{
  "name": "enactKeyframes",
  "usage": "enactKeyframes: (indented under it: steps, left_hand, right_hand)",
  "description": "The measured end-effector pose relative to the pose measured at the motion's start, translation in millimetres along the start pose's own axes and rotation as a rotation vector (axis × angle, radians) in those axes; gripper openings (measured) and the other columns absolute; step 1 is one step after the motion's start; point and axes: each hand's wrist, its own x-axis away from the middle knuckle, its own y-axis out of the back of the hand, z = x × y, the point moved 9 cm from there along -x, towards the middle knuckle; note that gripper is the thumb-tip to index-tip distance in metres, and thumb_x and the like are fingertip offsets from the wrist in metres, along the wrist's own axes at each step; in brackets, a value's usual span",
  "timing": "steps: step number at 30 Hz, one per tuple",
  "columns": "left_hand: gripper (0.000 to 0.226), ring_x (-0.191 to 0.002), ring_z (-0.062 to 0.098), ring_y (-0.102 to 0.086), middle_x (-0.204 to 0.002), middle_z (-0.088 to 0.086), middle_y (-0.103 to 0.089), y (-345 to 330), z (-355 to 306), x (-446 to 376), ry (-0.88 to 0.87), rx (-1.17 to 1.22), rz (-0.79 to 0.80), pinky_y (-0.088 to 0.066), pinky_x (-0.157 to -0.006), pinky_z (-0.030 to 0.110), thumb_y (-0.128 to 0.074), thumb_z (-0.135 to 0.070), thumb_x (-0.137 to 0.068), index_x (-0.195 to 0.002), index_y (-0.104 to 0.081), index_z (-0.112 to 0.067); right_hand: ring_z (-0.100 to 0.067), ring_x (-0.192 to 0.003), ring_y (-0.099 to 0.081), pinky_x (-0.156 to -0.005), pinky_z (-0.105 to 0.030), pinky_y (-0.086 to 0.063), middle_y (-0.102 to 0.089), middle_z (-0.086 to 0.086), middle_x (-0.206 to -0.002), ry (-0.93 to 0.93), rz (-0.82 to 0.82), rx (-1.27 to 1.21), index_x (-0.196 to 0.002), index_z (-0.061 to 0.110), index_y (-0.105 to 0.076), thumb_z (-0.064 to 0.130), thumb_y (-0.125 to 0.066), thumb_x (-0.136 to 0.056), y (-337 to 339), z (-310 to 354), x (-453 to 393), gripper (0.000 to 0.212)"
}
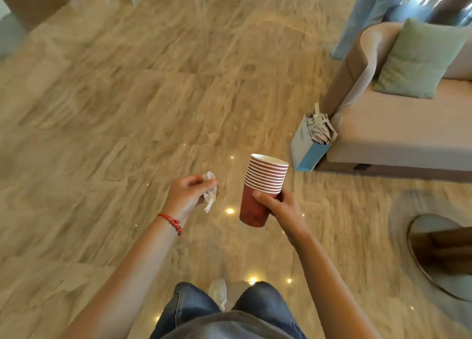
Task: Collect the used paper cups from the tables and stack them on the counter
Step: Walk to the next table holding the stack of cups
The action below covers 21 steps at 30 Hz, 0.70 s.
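A stack of several red paper cups with white rims is held upright in front of me over the marble floor. My right hand grips the lowest cup, with the thumb across its front. My left hand, with a red bracelet on the wrist, holds a crumpled white tissue to the left of the cups. No table or counter with cups is in sight.
A beige sofa with a green cushion stands at the right, and a blue paper bag leans at its corner. A round glass table is at the lower right. A person's legs stand far right. Polished floor stretches ahead and left.
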Motion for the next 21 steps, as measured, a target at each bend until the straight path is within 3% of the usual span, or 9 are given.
enactKeyframes:
  steps: [7,14,18,21]
  left_hand:
    - [0.010,-0.058,0.010,-0.065,-0.062,-0.001,-0.069,-34,-43,-158,0.036,-0.007,0.040,-0.050,-0.052,0.018,-0.070,-0.010,-0.078,-0.068,-0.067,-0.008]
    - [0.014,-0.068,0.017,-0.067,-0.064,0.001,-0.070,-78,-101,-332,0.066,-0.003,0.020,-0.053,-0.060,0.022,-0.071,-0.011,-0.077,-0.064,-0.067,-0.013]
    - [0.010,-0.074,0.026,-0.062,-0.072,0.011,-0.067,-100,-161,-425,0.052,0.009,0.006,-0.048,-0.071,0.035,-0.070,-0.010,-0.078,-0.070,-0.066,-0.005]
    - [0.010,-0.066,0.020,-0.064,-0.067,0.007,-0.068,-109,-192,-493,0.038,0.025,-0.020,-0.052,-0.063,0.026,-0.070,-0.009,-0.078,-0.076,-0.066,0.000]
  right_hand:
    - [-0.018,-0.099,-0.065,-0.083,-0.032,-0.054,-0.068,-0.005,-0.106,-0.034,-0.064,0.019,-0.116,0.010,-0.058,0.018,-0.073,-0.076,23,29,-158,0.044]
    - [-0.011,-0.092,-0.067,-0.075,-0.024,-0.055,-0.069,0.001,-0.100,-0.025,-0.036,0.008,-0.103,0.024,-0.060,0.018,-0.072,-0.078,44,80,-352,0.029]
    - [-0.005,-0.087,-0.068,-0.068,-0.018,-0.053,-0.070,0.003,-0.096,0.000,-0.017,0.007,-0.102,0.023,-0.061,0.016,-0.073,-0.077,51,133,-451,0.028]
    - [-0.005,-0.089,-0.068,-0.070,-0.017,-0.053,-0.070,0.003,-0.096,0.003,-0.014,0.001,-0.106,0.019,-0.061,0.016,-0.073,-0.077,55,157,-520,0.032]
